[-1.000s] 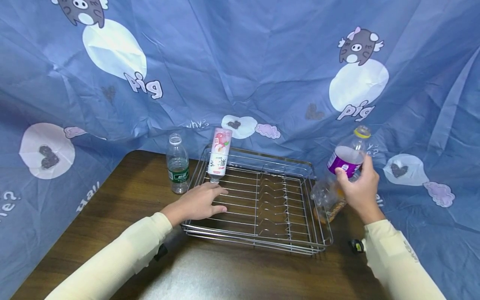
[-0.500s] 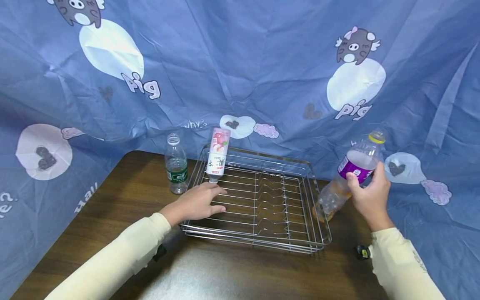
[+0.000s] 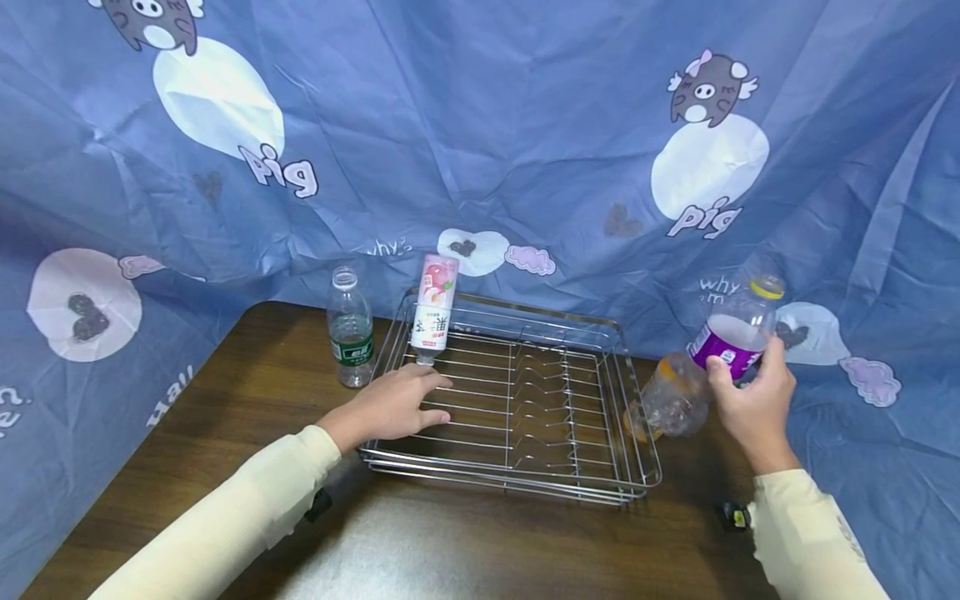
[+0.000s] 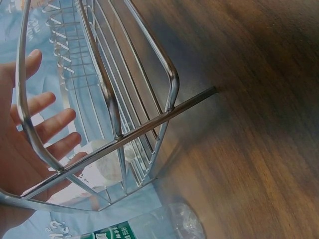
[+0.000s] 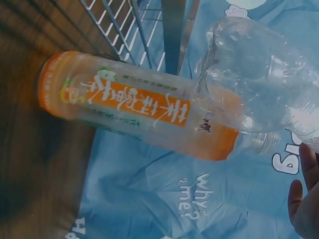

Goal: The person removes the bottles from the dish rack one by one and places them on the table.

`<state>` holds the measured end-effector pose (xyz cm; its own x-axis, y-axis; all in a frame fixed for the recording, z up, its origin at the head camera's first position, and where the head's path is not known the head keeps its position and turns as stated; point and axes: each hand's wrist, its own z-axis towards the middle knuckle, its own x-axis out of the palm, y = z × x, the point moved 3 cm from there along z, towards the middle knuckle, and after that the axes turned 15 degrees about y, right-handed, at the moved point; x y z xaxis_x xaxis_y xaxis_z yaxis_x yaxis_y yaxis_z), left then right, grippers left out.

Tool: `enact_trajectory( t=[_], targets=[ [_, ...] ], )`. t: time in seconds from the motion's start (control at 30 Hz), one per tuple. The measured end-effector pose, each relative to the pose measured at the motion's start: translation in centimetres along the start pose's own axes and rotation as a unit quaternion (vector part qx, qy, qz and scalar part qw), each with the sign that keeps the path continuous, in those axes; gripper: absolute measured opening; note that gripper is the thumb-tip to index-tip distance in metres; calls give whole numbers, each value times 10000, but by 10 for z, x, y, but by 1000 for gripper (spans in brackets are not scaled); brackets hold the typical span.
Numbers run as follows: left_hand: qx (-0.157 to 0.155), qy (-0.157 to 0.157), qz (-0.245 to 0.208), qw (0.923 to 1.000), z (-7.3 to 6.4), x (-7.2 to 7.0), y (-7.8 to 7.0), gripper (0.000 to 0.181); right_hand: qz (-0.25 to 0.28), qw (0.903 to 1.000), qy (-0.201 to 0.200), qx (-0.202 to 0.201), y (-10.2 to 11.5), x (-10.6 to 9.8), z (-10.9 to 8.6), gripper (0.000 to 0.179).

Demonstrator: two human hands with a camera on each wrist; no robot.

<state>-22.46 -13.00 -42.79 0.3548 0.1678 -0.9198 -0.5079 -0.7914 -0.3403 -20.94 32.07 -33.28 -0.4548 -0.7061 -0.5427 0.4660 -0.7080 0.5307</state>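
Observation:
My right hand (image 3: 757,408) grips a clear plastic bottle (image 3: 727,343) with a purple label and a yellow neck ring, tilted at the right of the wire dish rack (image 3: 510,481). An orange-labelled drink bottle (image 5: 134,102) stands upright beside the rack; in the right wrist view the held bottle's clear base overlaps its upper part. My left hand (image 3: 390,404) lies over the rack's left side with relaxed, parted fingers (image 4: 57,122). Just beyond it, a peach-labelled bottle (image 3: 435,304) sits upside down in the rack, its neck at my fingers.
A clear bottle with a green label (image 3: 351,337) stands uncapped left of the rack. The brown wooden table (image 3: 465,550) carries everything, and a blue patterned cloth (image 3: 480,125) hangs right behind its back edge.
My right hand has moved the purple-labelled bottle to the right and slightly toward me, tilting it and uncovering more of the orange-labelled bottle. The left hand has stayed in place.

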Motion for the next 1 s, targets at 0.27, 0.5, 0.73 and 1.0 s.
enact_trajectory(
  t=[0.27, 0.5, 0.73, 1.0],
  targets=[
    [76, -37, 75, 9999, 0, 1, 0, 56, -35, 9999, -74, 108, -9, -3, -11, 57],
    [-2, 37, 28, 10000, 0, -1, 0, 55, -230, 9986, 22, 469, -21, -2, -22, 53],
    [26, 23, 58, 10000, 0, 1, 0, 55, -450, 9938, 81, 1010, -33, 5, -37, 54],
    [8, 15, 30, 10000, 1, 0, -1, 56, -563, 9896, 82, 1318, -44, 15, -52, 55]
  ],
)
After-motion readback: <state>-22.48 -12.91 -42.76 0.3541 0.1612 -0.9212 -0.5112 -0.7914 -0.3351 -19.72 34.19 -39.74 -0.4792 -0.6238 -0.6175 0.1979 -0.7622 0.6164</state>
